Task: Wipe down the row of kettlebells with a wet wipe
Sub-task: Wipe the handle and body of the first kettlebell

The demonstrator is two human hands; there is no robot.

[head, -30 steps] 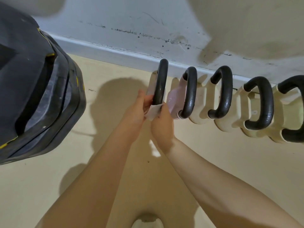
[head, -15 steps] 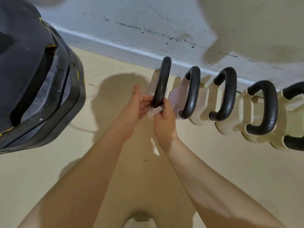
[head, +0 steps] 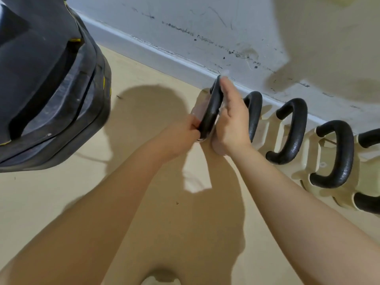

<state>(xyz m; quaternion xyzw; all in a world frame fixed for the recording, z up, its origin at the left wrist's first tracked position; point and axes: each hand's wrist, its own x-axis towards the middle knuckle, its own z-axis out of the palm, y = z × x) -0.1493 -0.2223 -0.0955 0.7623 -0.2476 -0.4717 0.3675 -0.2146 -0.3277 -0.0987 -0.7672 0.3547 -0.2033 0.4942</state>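
Observation:
A row of cream kettlebells (head: 273, 130) with black handles stands along the wall. My left hand (head: 183, 130) is closed around the lower end of the leftmost kettlebell's handle (head: 211, 112). My right hand (head: 232, 122) lies against the right side of that handle, fingers stretched up along it. It presses the white wet wipe (head: 225, 73) to the handle, and only a tip of the wipe shows above my fingertips. The second handle (head: 255, 118) is partly hidden behind my right hand. The third handle (head: 292, 130) and fourth handle (head: 337, 153) are bare.
A big black padded object (head: 47, 89) with yellow trim fills the left side, close to the leftmost kettlebell. The scuffed white wall (head: 205, 27) and skirting board run right behind the row. The beige floor (head: 144, 112) lies between. My shoe tip (head: 161, 281) shows at the bottom edge.
My right hand has slid from the handle's lower end up along its right side, fingers now extended. My left hand stays at the lower end. The camera has moved closer.

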